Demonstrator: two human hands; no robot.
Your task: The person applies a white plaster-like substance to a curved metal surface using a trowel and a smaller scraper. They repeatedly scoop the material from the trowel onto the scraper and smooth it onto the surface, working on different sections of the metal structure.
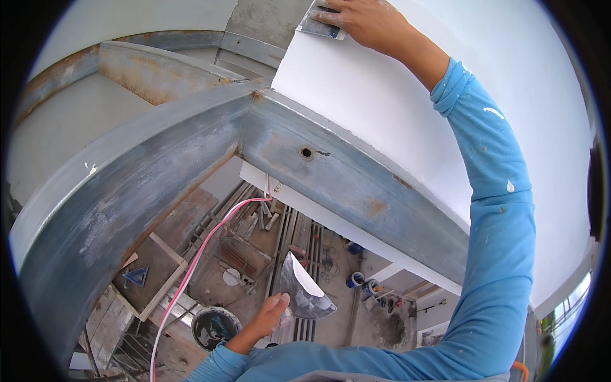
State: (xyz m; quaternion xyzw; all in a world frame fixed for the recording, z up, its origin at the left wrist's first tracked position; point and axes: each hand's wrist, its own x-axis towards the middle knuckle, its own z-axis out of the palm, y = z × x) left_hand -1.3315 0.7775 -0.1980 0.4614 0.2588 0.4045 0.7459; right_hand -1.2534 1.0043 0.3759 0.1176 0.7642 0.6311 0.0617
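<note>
My right hand (366,22) reaches up and presses a flat metal putty blade (318,25) against the edge of a white plastered wall panel (407,95). The arm wears a light blue sleeve spotted with white. Low in the view, my left hand (270,315) grips a wide metal trowel blade (304,290) that carries a smear of white putty on its upper face. It is held away from the wall, over the open drop below.
Grey steel beams (159,165) with rust patches meet at a corner with a bolt hole (307,153). Far below lie planks, metal bars, a pink and white cable (191,267), a dark bucket (213,326) and small containers on a concrete floor.
</note>
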